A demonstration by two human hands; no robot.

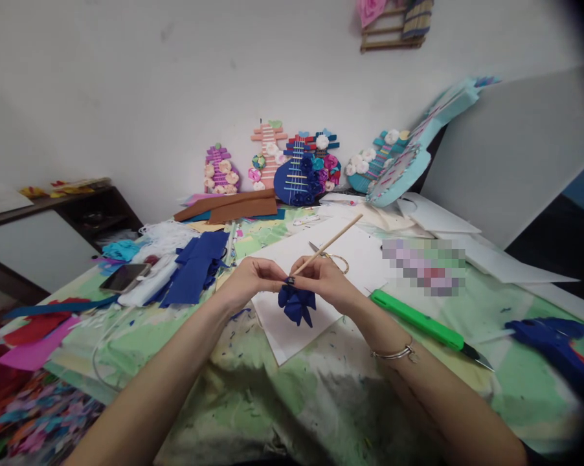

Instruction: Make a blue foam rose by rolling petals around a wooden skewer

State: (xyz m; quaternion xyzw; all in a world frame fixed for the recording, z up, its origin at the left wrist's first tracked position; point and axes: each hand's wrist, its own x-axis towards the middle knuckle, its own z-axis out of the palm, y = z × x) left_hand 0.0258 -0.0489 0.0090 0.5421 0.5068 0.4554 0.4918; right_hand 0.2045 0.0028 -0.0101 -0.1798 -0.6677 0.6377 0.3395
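Note:
Both hands meet over the white sheet (292, 340) in the middle of the table. A dark blue paper flower (298, 304) hangs below the fingers, its petals pointing down. My left hand (260, 277) pinches the flower's gathered base from the left. My right hand (327, 279) grips the same base from the right, and a thin wooden stick (338, 238) slants up and right from between its fingers. The stick's lower end is hidden by the fingers. Just behind the right hand lie scissors (341, 262) with gold-coloured handles.
A green utility knife (418, 318), blade out, lies right of my right forearm. Farther right is a blue glue gun (549, 333). Blue paper strips (197, 268) and a phone (123, 278) lie left. Decorated paper guitars (292, 175) stand against the wall.

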